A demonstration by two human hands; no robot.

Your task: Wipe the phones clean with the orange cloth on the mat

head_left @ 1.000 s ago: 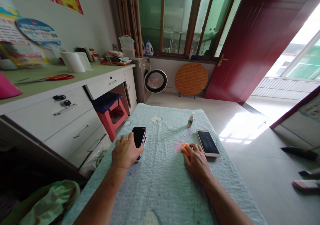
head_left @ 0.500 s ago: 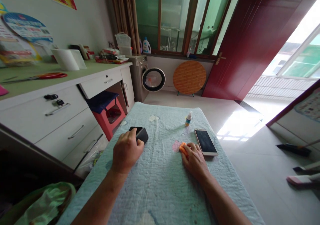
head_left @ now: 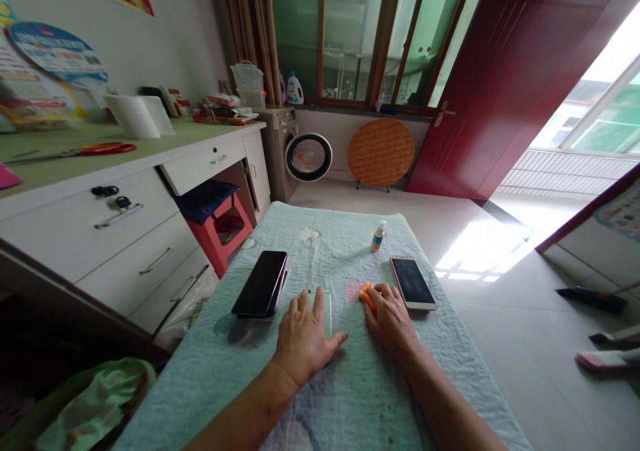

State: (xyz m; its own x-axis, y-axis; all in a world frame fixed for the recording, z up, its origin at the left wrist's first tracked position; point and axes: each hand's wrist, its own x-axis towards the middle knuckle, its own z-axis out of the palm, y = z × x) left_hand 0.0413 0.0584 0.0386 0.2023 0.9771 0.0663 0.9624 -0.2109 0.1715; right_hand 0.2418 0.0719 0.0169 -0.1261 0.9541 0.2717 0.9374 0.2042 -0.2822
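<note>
left hand (head_left: pixel 303 337): grip released, fingers spread over green phone (head_left: pixel 328 316) | right hand (head_left: pixel 394 321): grip held orange cloth (head_left: pixel 367 295) | black phone (head_left: pixel 262 283): lay left of green phone

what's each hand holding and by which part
Right hand: orange cloth, held by its right side. Left hand: spread over a pale green phone, no closed grip visible.

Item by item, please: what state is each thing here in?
Left hand: open, fingers over pale phone
Right hand: closed on orange cloth
Pale phone: flat, partly covered
Orange cloth: bunched
Black phone: atop a stack, screen dark
Gold-edged phone: flat, screen dark
Spray bottle: upright
Washing-machine door: open
Red door: open
Round tabletop: on edge
</note>
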